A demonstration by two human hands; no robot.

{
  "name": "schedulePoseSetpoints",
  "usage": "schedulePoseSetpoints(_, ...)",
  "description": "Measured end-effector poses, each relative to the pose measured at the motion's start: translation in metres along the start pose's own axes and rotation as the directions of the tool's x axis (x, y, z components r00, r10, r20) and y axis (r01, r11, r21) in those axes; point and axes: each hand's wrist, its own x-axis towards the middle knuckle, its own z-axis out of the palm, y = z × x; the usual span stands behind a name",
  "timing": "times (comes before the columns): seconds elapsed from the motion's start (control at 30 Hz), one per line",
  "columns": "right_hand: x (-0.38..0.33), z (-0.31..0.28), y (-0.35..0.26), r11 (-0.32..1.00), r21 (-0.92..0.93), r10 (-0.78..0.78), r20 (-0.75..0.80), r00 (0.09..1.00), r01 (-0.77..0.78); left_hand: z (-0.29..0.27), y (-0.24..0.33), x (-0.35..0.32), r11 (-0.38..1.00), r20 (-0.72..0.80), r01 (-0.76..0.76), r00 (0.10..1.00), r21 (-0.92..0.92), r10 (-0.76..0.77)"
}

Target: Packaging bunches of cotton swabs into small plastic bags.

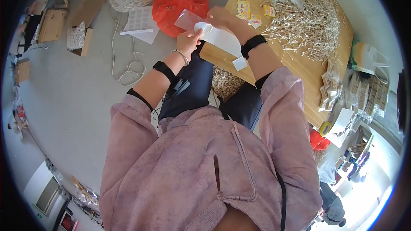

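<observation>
Thin, clear, angular plastic [188, 19]

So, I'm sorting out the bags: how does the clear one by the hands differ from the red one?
The clear bag is colourless, the red bag bright red. The clear bag looks small, the red bag larger. The clear bag is at the hands, the red bag on the floor. Both look thin.

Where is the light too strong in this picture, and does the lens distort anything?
Head view: glare whites out the lower-right area; head view: black corners frame the round image, and straight edges bow near its rim; head view: the left hand, right hand and light-brown wooden table lie outside that glare.
</observation>
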Motion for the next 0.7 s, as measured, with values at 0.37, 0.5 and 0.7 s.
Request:
schedulePoseSetpoints(0.37, 0.000, 0.025, 0.007, 0.994, 0.008, 0.108, -0.070, 0.992, -0.107, -0.002, -0.004, 0.001, 0.992, 0.049, 0.013, 0.999, -0.123, -0.007)
schedulePoseSetpoints(0.5, -0.012, 0.023, -0.007, 0.986, 0.003, 0.167, -0.111, 0.980, -0.168, -0.006, -0.006, 0.006, 0.993, 0.069, 0.038, 0.997, -0.107, -0.031)
schedulePoseSetpoints(0.7, -0.073, 0.034, 0.009, 0.978, 0.206, 0.125, -0.420, 0.899, -0.040, -0.006, -0.002, 0.006, 0.999, 0.018, 0.047, 0.999, -0.024, -0.047)
